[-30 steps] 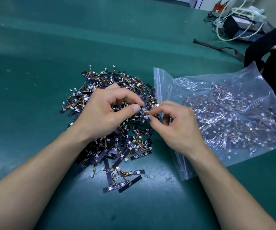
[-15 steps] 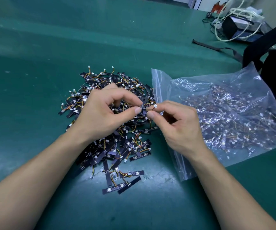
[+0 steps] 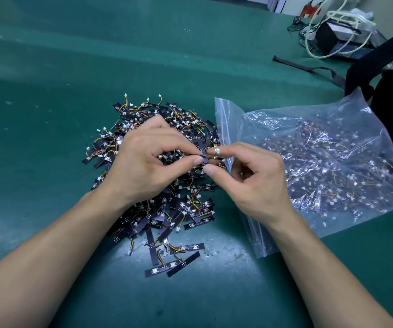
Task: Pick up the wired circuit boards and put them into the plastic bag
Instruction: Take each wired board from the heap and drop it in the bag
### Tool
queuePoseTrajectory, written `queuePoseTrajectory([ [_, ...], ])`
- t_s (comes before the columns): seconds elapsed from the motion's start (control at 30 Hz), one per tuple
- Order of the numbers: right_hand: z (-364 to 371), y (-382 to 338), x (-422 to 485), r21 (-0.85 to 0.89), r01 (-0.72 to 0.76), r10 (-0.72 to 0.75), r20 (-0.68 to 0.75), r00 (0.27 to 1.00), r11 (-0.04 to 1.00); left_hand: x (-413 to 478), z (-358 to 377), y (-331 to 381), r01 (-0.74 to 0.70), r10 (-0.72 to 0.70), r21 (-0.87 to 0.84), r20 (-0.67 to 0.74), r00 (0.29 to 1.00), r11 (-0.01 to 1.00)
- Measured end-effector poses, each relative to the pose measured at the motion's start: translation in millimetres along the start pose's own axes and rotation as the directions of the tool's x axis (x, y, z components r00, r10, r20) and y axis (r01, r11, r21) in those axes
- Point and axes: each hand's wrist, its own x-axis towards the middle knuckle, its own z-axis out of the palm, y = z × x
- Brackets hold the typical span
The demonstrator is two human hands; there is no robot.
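One board [image 3: 203, 155] is pinched edge-on between the thumb and forefinger of the left hand [image 3: 143, 166], just above the pile [image 3: 167, 216]. Its wire end, with a white connector [image 3: 216, 150], is held between the forefinger and thumb of the right hand [image 3: 257, 185], whose other fingers are curled toward the palm. The two pinches nearly touch, just beside the mouth of the bag [image 3: 347, 119]. One board is held and one bag is seen. The boards in the pile and those inside the bag are too many to be counted. Both forearms are stretched forward over the table [image 3: 48, 102], with the hands raised over the pile and the left knuckles turned up.
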Motion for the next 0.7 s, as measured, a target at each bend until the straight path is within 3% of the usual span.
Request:
queuePoseTrajectory([
  [0.7, -0.6, -1.7, 1.4, 0.008, -0.027, 0.027, 0.028, 0.999, 1.000, -1.0, -1.7, 2.2, 0.081, -0.080, -0.014, 0.050, 0.996, 0.997],
])
